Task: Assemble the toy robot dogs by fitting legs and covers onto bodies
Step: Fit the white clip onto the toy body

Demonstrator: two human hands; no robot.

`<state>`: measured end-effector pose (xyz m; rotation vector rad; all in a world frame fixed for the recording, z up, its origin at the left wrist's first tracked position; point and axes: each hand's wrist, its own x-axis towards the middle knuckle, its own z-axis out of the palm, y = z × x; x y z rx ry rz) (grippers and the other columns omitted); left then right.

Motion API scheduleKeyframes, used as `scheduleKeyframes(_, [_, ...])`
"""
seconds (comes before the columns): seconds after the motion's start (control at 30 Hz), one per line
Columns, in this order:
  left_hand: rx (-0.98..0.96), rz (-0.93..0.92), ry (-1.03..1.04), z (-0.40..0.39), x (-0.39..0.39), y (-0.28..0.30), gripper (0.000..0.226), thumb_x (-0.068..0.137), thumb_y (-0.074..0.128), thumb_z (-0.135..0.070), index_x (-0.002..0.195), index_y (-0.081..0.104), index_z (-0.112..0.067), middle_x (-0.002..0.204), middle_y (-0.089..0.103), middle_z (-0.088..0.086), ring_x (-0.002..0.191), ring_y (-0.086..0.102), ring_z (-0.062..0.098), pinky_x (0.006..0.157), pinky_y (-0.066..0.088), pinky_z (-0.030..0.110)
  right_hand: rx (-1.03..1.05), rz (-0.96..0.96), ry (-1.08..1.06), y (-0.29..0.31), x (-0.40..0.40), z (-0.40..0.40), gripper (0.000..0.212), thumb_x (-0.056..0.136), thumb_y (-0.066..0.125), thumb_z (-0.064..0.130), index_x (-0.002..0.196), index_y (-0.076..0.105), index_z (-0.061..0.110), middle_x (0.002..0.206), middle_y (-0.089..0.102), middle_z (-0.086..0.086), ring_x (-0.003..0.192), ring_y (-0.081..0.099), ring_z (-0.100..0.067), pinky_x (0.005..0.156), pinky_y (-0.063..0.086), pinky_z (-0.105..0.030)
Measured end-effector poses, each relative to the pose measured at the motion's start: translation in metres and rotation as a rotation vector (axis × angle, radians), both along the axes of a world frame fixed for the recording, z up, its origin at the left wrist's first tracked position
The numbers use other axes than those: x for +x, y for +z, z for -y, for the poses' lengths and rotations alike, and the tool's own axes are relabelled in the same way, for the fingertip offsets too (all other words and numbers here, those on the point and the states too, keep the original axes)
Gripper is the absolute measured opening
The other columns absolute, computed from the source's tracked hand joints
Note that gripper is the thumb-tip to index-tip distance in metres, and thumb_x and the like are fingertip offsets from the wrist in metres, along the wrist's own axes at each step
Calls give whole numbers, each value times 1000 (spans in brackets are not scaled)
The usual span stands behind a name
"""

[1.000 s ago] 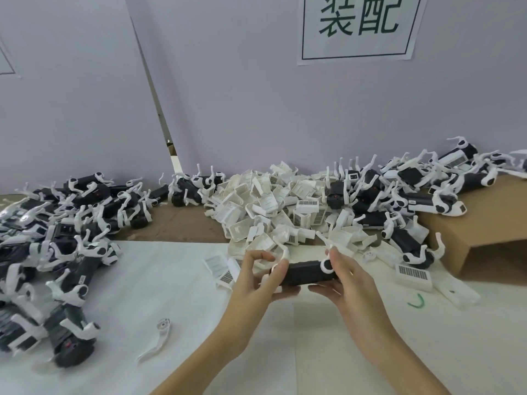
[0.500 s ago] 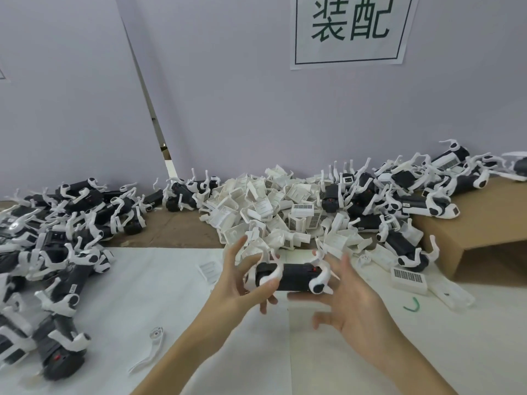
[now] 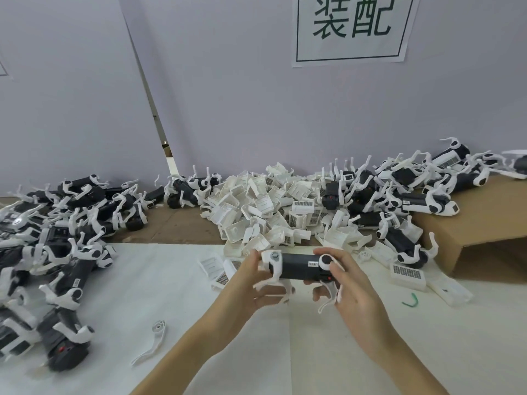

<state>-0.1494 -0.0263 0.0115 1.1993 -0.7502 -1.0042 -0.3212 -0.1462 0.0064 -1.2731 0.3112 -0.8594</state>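
I hold a black toy dog body (image 3: 296,266) with white legs fitted, lying sideways above the white mat. My left hand (image 3: 251,283) grips its left end, fingers curled under and a white leg by the thumb. My right hand (image 3: 346,286) grips its right end, thumb near the round white hip joint. A heap of white covers (image 3: 271,212) lies just behind. One loose white leg (image 3: 155,342) lies on the mat at the lower left.
Dog bodies with legs fitted are piled at the left (image 3: 57,238) and at the back right (image 3: 405,195). A cardboard box (image 3: 484,232) stands at the right. A barcoded white cover (image 3: 406,273) and a green clip (image 3: 410,300) lie right of my hands.
I have turned the dog body in my hands, so its side with the round joints now faces me. Both hands closed more tightly round its ends.
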Motion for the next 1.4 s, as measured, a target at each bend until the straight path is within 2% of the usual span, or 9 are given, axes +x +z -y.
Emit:
scheduleKeyframes(0.1, [-19,92,33,-3,-4,-3,43,97,63,-60,124,71,-27,114,76,18,102,76,43,93,61,41,-150,-87,-1,-8,0,0,41,89,53,20,128,61,11,124,64,-13,106,65,-21,80,54,-32])
scheduleKeyframes(0.3, [-104,178,166,-8,-3,-1,64,80,78,-60,133,62,-29,110,75,6,98,68,23,103,46,45,-244,-261,-7,-7,5,-10,41,98,63,37,136,56,22,126,71,1,111,72,-20,94,57,-31])
scheduleKeyframes(0.5, [-108,252,292,-6,-13,1,52,72,77,-69,110,75,-34,99,74,12,91,69,19,98,50,38,-226,-242,68,-10,4,-7,53,96,62,37,147,48,38,135,64,22,126,62,-7,106,51,-28])
scheduleKeyframes(0.6, [-164,458,419,-7,-28,0,45,75,79,-60,109,71,-31,93,70,-3,88,66,13,84,48,23,-466,-344,-34,-20,7,-7,67,96,74,27,151,43,50,140,58,22,125,62,-6,99,51,-19])
scheduleKeyframes(0.77, [-333,906,337,-9,-52,-6,54,84,80,-49,133,65,-32,127,52,-9,123,56,19,95,44,15,-552,-406,-141,-33,18,-8,48,89,58,29,137,58,37,113,67,13,105,65,-13,90,55,-44])
scheduleKeyframes(0.97, [-310,745,281,-10,-55,-3,32,95,62,-52,123,74,-42,116,53,-15,111,58,16,89,42,15,-703,-446,-116,-34,13,-7,61,90,52,-6,126,57,42,104,67,22,97,66,-6,74,46,-11])
scheduleKeyframes(1.13, [-231,410,200,-12,-32,11,40,104,46,-56,122,77,-39,126,67,-2,121,65,19,107,49,44,-721,-433,-327,-25,10,-4,46,91,78,18,125,64,46,99,72,16,87,67,-9,69,49,-15])
scheduleKeyframes(1.3, [-150,693,160,-14,-14,6,65,85,84,-44,140,51,-48,114,68,-18,107,66,9,93,49,17,-761,-453,-442,-18,9,-8,51,84,86,19,123,67,45,105,64,11,96,63,-4,73,51,-16])
scheduleKeyframes(1.4, [-204,631,175,-11,-9,-2,55,90,82,-33,137,54,-42,118,69,-16,116,69,13,96,52,20,-734,-452,-306,-16,5,-2,56,86,84,29,133,61,48,124,59,15,117,56,6,89,44,-9])
